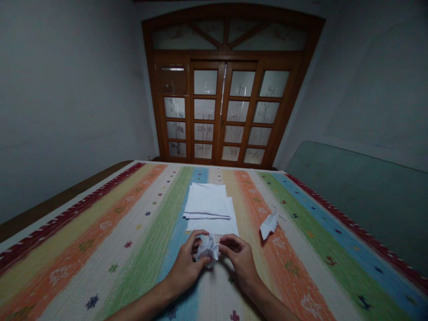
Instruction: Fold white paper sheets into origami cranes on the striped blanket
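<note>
Between my two hands is a small piece of folded white paper (207, 250) with several creased, flaring points. My left hand (187, 258) grips it from the left side, thumb in front and fingers behind. On the right, my right hand (239, 256) pinches a corner of the same paper between thumb and fingertips. Just beyond the hands lies a stack of white paper sheets (209, 200), its layers slightly offset. A folded paper crane (270, 224) rests to the right of the stack, with thin points sticking up and out.
A striped, multicoloured cloth (133, 240) covers the table. Past its far edge stand wooden doors with glass panes (204, 109). A pale green panel (361, 191) leans along the right wall, and a brown edge (67, 196) runs along the left.
</note>
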`<state>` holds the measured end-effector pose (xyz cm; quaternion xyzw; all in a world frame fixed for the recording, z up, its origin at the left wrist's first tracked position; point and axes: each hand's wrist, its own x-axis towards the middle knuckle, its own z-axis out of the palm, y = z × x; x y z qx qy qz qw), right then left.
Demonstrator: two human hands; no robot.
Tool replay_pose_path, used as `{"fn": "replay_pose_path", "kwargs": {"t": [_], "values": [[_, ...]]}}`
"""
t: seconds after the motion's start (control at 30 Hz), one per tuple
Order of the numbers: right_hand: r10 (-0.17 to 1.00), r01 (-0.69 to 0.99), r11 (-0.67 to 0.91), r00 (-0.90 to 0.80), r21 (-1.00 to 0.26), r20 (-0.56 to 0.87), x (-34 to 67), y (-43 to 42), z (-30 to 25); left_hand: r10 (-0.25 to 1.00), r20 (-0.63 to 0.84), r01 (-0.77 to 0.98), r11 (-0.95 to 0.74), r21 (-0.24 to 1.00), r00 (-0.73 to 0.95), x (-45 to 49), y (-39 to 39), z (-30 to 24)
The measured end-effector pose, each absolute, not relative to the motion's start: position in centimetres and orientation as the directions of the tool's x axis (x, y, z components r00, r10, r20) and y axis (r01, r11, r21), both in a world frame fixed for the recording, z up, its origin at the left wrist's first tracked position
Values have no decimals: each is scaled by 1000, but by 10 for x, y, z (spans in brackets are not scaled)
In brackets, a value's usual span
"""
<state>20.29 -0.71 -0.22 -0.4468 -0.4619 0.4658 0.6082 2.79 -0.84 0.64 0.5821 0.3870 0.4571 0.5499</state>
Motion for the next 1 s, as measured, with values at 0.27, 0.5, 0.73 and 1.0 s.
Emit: {"fn": "replay_pose_path", "kwargs": {"t": [0.27,0.5,0.73,1.0], "values": [[985,-263,144,133,-954,112,201,-8,-5,947,113,-34,-108,994,300,29,-10,5],[990,-250,138,74,-958,123,203,-8,1,960,133,10,-140,990,248,28,-10,2],[993,-202,116,43,-972,109,202,-7,2,961,157,49,-172,984,228,28,-12,3],[988,-186,156,15,-970,156,206,-7,-1,950,205,115,-237,965,234,29,-13,2]]}}
